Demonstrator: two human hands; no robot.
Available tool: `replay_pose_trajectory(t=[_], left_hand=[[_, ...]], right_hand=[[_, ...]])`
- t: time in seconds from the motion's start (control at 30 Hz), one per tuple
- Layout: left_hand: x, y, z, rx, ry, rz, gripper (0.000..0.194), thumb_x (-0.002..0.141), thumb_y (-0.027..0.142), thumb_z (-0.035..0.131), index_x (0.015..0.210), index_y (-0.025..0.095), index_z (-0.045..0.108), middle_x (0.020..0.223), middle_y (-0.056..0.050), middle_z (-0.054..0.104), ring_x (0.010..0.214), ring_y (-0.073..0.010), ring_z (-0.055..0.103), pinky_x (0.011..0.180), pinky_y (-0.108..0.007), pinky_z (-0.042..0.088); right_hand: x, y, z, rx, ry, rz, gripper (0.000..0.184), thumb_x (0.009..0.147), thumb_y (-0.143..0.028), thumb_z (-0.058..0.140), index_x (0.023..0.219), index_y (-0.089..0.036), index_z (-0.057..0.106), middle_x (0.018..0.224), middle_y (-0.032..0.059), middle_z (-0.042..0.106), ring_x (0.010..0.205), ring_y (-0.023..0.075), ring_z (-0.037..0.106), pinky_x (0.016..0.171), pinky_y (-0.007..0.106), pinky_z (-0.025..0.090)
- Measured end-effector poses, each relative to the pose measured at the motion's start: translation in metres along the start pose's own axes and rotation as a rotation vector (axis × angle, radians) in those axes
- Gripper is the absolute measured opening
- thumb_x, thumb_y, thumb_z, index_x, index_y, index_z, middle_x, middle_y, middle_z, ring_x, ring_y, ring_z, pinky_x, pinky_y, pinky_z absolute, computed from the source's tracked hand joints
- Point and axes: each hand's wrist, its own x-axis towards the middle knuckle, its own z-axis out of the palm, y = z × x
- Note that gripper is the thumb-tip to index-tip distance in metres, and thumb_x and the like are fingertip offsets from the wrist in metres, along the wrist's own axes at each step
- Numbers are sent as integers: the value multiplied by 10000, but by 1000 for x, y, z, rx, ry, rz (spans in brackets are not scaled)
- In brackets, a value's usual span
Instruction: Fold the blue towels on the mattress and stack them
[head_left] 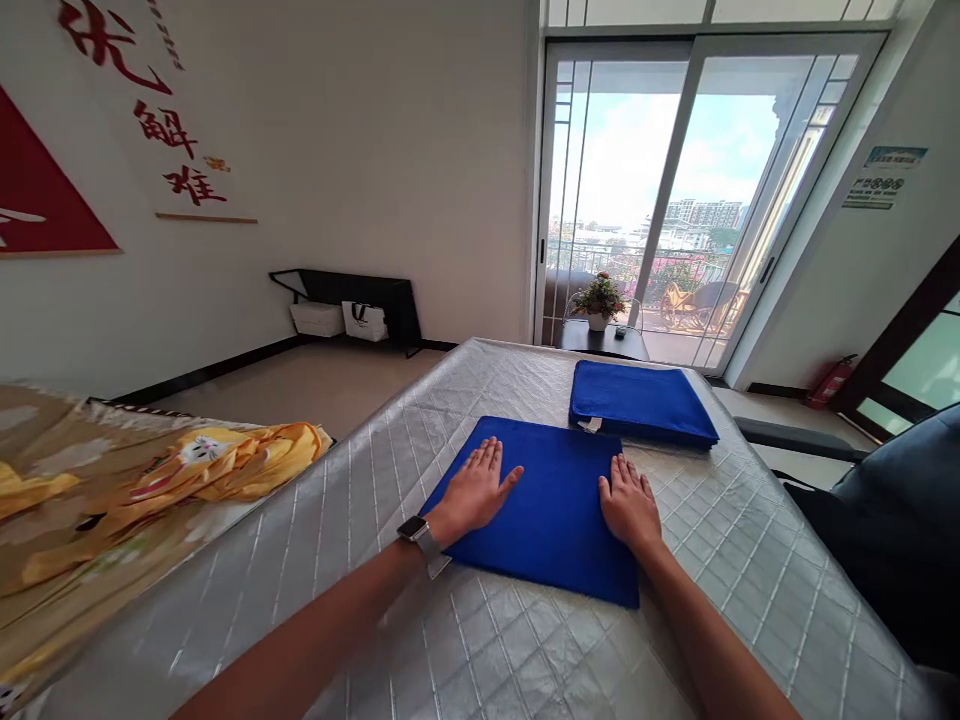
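Observation:
A flat blue folded cloth (551, 510) lies on the silver quilted mattress (510, 650) in front of me. My left hand (474, 490) rests palm down on its left side, fingers stretched out and thumb apart. Along the cloth's right edge lies my right hand (631, 502), also flat, with fingers extended. Just beyond, to the right, sits a thicker stack of folded blue cloth (641, 400) with a small white tag (590, 425) at its near left corner. A watch is on my left wrist.
To the left, a yellow cartoon-print blanket (217, 465) covers another surface. A black bench (352, 300) with white boxes or bags stands by the wall. Past the mattress are a small table with a potted plant (598, 305) and sliding glass doors. A dark seat (885, 520) is at right.

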Motion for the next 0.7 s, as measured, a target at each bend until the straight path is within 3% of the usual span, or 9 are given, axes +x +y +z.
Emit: replay_pose_trajectory(t=[0.17,0.23,0.3,0.37,0.43,0.57,0.7], left_hand=[[30,116,34,-113,-11,356,736,1049,591,158,1590,115,311,1644,-156,314,1541,-247,231,1249,-435,241],[40,144,46,-142,-17,411,722,1056,564,154,1590,105,312,1635,-163,324,1540,-256,237,1248,-452,240],[48,154,53,-156,-33,381,729,1058,559,150,1579,84,335,1617,-180,352,1529,-272,270,1241,-468,257],[52,144,54,-151,-40,320,754,1054,574,149,1561,61,367,1608,-193,362,1521,-278,292,1242,-464,259],[52,117,51,-128,-32,275,778,1046,602,156,1551,56,385,1613,-189,351,1523,-271,285,1251,-449,239],[47,28,35,-78,1,140,795,1028,656,168,1569,109,367,1623,-161,341,1527,-277,269,1248,-478,230],[40,-57,19,-31,12,-91,841,1021,669,142,1569,62,341,1631,-202,300,1528,-299,260,1241,-495,223]], right_hand=[[-2,4,-1,-52,-21,-35,635,1035,-345,202,1610,-79,234,1686,114,212,1554,212,170,1246,399,85],[-3,5,-2,-88,-42,-67,620,1022,-281,229,1617,-106,228,1696,99,186,1560,205,139,1244,388,81],[-4,5,-3,-95,-45,-82,617,1018,-261,236,1618,-119,233,1698,97,180,1562,207,128,1243,391,82],[-4,4,-4,-74,-29,-68,618,1028,-300,216,1612,-97,246,1690,116,206,1558,218,155,1243,401,88],[-3,1,-5,-41,-10,-41,639,1035,-353,197,1604,-66,251,1679,131,234,1550,226,187,1245,407,89],[-2,-1,-5,-4,-4,-9,659,1032,-391,199,1603,-65,249,1679,107,233,1549,214,192,1249,401,73],[-2,-1,-4,-15,-13,5,657,1033,-400,179,1609,-88,237,1686,75,210,1555,192,164,1253,393,66]])
